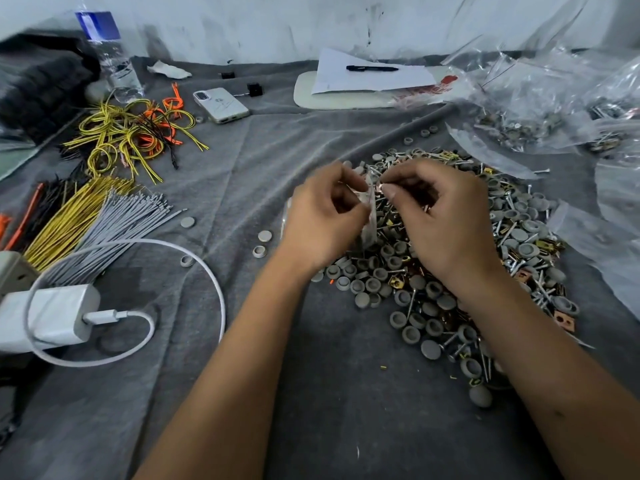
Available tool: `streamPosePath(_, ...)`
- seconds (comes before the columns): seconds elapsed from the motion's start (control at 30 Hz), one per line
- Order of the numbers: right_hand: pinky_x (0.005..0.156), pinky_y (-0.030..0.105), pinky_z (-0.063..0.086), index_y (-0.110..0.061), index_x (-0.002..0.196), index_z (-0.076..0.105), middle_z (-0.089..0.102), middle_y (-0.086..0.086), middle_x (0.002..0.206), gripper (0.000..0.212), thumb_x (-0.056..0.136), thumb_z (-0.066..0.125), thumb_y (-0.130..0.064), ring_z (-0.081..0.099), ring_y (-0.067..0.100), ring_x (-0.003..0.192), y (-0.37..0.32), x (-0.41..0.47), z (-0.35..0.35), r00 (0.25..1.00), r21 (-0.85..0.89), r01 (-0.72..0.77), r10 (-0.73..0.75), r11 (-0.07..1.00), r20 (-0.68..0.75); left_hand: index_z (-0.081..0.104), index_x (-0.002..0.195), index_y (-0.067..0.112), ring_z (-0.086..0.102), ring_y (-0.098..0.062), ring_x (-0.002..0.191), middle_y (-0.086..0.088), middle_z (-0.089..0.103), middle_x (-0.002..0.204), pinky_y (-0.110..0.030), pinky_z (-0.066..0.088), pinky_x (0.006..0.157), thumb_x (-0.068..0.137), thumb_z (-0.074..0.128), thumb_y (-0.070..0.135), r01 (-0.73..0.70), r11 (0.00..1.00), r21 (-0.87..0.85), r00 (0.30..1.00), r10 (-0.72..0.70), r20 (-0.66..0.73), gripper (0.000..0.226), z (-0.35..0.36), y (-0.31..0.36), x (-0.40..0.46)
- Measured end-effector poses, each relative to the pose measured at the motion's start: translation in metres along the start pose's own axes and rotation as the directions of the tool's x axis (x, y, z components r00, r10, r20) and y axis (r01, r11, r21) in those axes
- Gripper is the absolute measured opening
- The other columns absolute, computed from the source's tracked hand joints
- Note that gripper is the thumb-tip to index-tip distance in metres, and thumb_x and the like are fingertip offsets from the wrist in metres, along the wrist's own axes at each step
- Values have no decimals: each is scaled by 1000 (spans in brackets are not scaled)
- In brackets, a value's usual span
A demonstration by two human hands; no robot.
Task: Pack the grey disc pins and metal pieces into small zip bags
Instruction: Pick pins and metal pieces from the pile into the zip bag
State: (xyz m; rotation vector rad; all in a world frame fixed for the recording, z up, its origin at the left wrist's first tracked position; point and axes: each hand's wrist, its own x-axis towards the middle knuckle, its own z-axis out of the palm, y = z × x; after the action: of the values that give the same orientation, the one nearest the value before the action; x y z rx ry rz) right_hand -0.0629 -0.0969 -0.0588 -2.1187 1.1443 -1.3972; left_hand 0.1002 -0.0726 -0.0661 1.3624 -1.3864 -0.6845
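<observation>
A heap of grey disc pins, screws and brass metal pieces [446, 271] lies on the grey cloth at centre right. Above its near-left part, my left hand [322, 220] grips a small clear zip bag [370, 216] by its upper edge. My right hand [446, 216] pinches a small metal piece at the bag's mouth, thumb and forefinger together. The bag hangs between the two hands and its contents are blurred. Several filled zip bags [526, 109] lie at the back right.
Loose grey discs [265, 236] lie left of the heap. Bundles of yellow, grey, orange wires [93, 216] spread at left, with a white charger and cable [62, 317] in front. A phone [221, 105], a water bottle [110, 57], and paper with a pen [372, 68] sit behind.
</observation>
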Motion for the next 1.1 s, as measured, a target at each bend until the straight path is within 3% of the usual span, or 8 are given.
streamPosePath(0.1, 82, 17, 55, -13, 104, 79, 76, -4, 95, 15, 90, 77, -10, 70, 2, 89, 0, -1, 2, 999, -48, -2, 4, 999, 40, 64, 103, 6, 64, -24, 61, -13, 69, 73, -50, 57, 61, 86, 65, -5, -2, 1000, 17, 1000, 2, -4, 20, 3, 3, -1)
streamPosePath(0.3, 69, 7, 49, -16, 92, 77, 72, -9, 81, 12, 84, 82, -10, 67, -3, 74, 2, -2, 3, 996, -93, -45, 52, 995, 77, 63, 104, 8, 61, -11, 57, 2, 67, 67, -31, 53, 58, 83, 69, -4, -97, 992, 77, 995, 96, 5, 24, 3, 6, -1)
streamPosePath(0.43, 67, 7, 49, -15, 92, 79, 73, -7, 80, 10, 83, 83, -11, 67, -2, 73, 5, -1, 2, 992, -149, -58, 75, 987, 106, 63, 101, 8, 59, -10, 58, 2, 66, 68, -28, 52, 58, 83, 70, -5, -143, 988, 58, 990, 143, -1, 23, 3, 8, -2)
streamPosePath(0.53, 68, 3, 47, -17, 95, 79, 74, -7, 84, 12, 84, 83, -13, 66, -3, 75, 7, -1, 2, 985, -195, -68, 97, 978, 145, 63, 100, 5, 59, -13, 61, 0, 65, 69, -33, 53, 62, 82, 68, -7, -150, 988, 16, 988, 151, -14, 22, 1, 8, -2)
streamPosePath(0.73, 70, 10, 52, -14, 92, 79, 74, -9, 81, 10, 84, 82, -10, 69, 0, 75, 0, -1, 0, 998, -55, -41, 43, 998, 41, 62, 101, 4, 61, -17, 58, -4, 66, 67, -41, 56, 57, 82, 67, -9, -162, 986, 46, 986, 161, 31, 23, 3, 9, -3)
streamPosePath(0.83, 69, 13, 54, -14, 93, 80, 75, -8, 82, 11, 83, 82, -8, 70, 2, 75, -1, -2, 0, 996, -39, -21, 24, 999, 86, 62, 102, 4, 60, -18, 60, -8, 66, 70, -35, 53, 57, 83, 65, -11, -156, 988, 1, 987, 156, 25, 25, 1, 10, -3)
streamPosePath(0.93, 67, 5, 45, -15, 96, 80, 74, -10, 82, 15, 84, 79, -6, 67, -5, 74, 1, -3, 2, 989, -64, -6, 16, 998, 149, 60, 102, 1, 58, -21, 62, -11, 64, 73, -30, 50, 58, 83, 62, -14, -147, 986, -84, 988, 150, 35, 25, 0, 13, -4)
streamPosePath(1.1, 60, 6, 41, -18, 89, 77, 64, -20, 72, 14, 86, 75, -5, 63, -4, 67, 4, -4, 5, 980, -84, 37, -20, 996, 199, 59, 102, -1, 56, -22, 61, -14, 62, 72, -29, 49, 59, 84, 60, -19, -146, 978, -151, 985, 158, 70, 25, 1, 17, -6)
